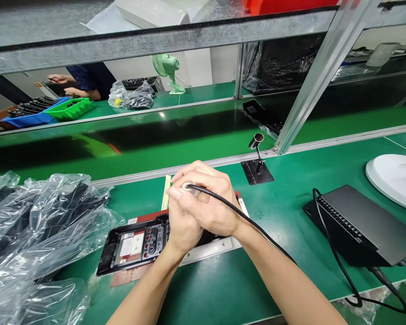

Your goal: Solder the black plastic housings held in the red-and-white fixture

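Observation:
A black plastic housing (131, 246) with a rectangular window and round holes lies on a reddish-brown fixture plate (125, 276) with a pale metal bar (209, 249). Over the housing's right part, my right hand (209, 198) is closed around a corded tool (191, 188), whose light-coloured cable end shows between the fingers. The black cable runs from there along my right forearm. My left hand (186, 225) is pressed against my right hand, low and to its left; its fingers are mostly hidden, and so is the tool's lower end.
Plastic-wrapped black parts (43, 225) cover the left side. An empty tool holder (257, 171) stands behind my hands. At right are a black box (362, 225) with a cable and a white round base (395, 180). Beyond the rail, a person's hands (66, 85) are near bins (71, 108).

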A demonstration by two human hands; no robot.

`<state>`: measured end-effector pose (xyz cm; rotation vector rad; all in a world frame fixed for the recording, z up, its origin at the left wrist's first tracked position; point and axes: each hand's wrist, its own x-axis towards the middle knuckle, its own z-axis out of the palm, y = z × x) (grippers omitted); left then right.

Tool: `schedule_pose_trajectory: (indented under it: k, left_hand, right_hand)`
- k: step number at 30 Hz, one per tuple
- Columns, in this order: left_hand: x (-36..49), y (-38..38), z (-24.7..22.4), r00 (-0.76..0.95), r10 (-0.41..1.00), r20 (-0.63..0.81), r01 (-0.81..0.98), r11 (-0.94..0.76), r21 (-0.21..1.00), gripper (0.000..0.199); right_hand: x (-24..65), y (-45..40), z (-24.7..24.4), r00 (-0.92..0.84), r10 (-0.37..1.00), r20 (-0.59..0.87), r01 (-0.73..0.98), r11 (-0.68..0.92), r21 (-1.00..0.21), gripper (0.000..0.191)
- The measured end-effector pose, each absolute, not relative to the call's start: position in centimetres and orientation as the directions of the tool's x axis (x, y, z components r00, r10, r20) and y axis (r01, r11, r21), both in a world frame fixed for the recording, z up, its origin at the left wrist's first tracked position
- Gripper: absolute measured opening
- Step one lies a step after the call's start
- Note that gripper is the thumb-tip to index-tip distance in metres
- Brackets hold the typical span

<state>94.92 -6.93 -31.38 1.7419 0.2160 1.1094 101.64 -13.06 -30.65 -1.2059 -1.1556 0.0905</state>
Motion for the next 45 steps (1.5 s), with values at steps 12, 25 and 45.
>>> schedule_pose_trajectory:
  k: [12,25,45]
  left_hand:
    - [94.7,-6.8,-31.6,0.572,0.534,0.622,-0.354,-0.523,0.775,0.02]
    - [94.5,-7.0,-31.8,0.6,0.571,0.56,-0.358,-0.434,0.827,0.028]
    - [94.2,-6.8,-32.4,0.603,0.543,0.584,-0.391,-0.437,0.81,0.017]
  right_hand:
    - [101.3,-13.2,-30.6,0.482,0.619,0.62,0.463,0.421,-0.78,0.011]
    - [101.2,-13.3,-30.6,0.496,0.625,0.603,0.454,0.405,-0.794,0.012]
    - [101.1,-13.2,-30.5,0.492,0.618,0.613,0.43,0.44,-0.789,0.009]
